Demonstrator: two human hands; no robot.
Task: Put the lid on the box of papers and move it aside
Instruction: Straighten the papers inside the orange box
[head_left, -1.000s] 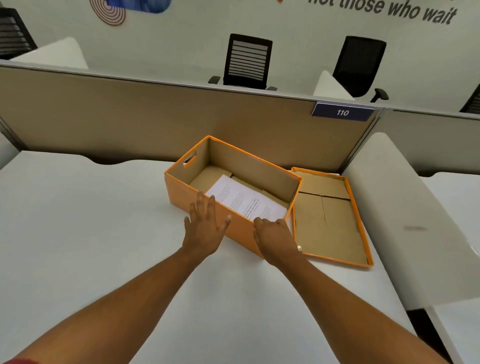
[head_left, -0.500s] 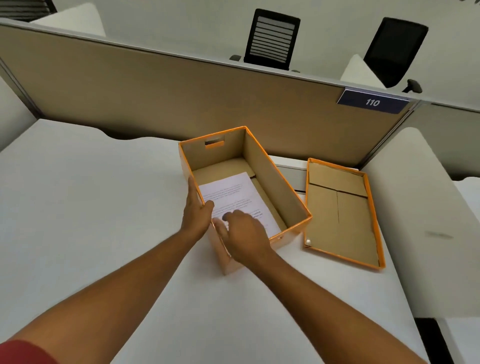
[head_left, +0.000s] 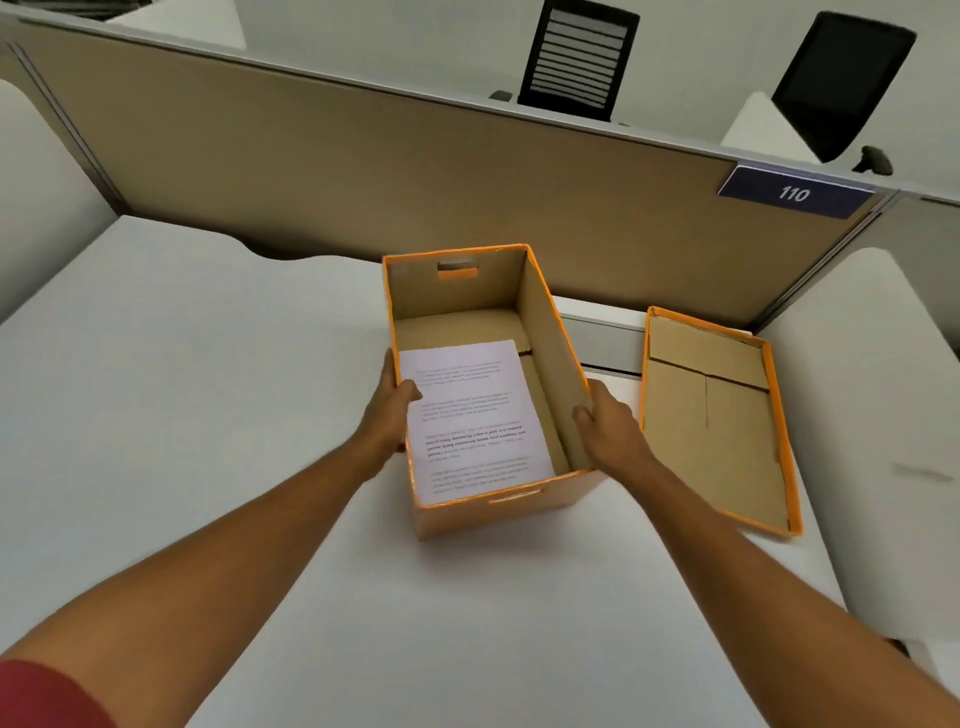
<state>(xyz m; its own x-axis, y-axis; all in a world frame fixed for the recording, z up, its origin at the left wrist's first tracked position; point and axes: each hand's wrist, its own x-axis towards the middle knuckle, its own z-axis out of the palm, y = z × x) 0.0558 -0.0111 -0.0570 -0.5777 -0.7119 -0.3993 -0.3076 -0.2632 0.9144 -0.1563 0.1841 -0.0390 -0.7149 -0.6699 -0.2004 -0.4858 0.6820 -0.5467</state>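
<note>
An open orange cardboard box stands in the middle of the white desk, its long side pointing away from me. A printed sheet of paper lies on its floor. My left hand grips the left wall, thumb over the rim onto the paper's edge. My right hand holds the right wall from outside, thumb at the rim. The orange lid lies upside down on the desk just right of the box, apart from it.
The white desk is bounded at the back by a beige partition with a sign reading 110. A white side panel rises at the right. Two black chairs stand beyond the partition.
The box has been turned from lying askew to pointing straight away from me. My hands shifted from its near side to its left and right walls. The lid stayed in place.
</note>
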